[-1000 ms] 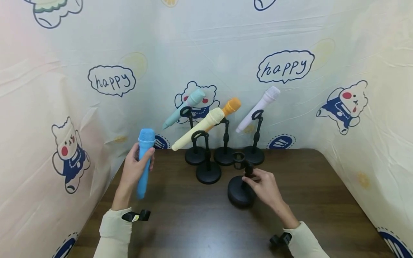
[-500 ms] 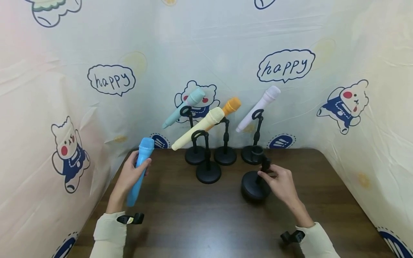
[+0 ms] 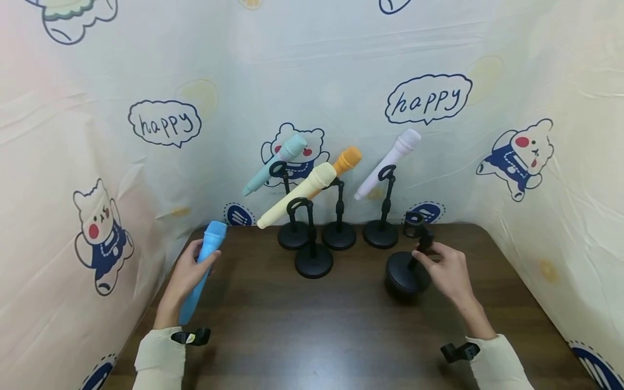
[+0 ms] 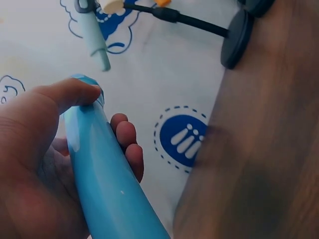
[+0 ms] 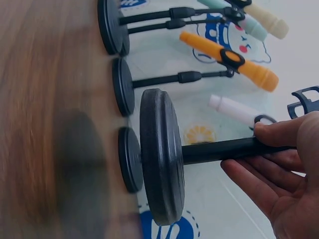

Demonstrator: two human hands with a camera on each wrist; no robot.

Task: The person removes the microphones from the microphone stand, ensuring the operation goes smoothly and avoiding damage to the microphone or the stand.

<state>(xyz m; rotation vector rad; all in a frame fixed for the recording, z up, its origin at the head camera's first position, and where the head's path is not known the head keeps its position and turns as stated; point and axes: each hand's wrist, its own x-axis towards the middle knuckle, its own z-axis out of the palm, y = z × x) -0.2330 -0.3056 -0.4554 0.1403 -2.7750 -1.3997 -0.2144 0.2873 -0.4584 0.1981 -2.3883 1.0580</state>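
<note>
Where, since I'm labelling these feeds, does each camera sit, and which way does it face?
Head: worn on the person's head, facing forward and down over the table; left hand, right hand and sleeves show.
Left wrist: worn on that wrist, facing the blue microphone that the left hand grips; only that hand shows.
Right wrist: worn on that wrist, facing the black stand that the right hand holds; only that hand shows.
Shared: head and right wrist views both show the orange microphone.

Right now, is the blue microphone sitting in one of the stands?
No, the left hand holds the blue microphone apart from all five black stands.
</note>
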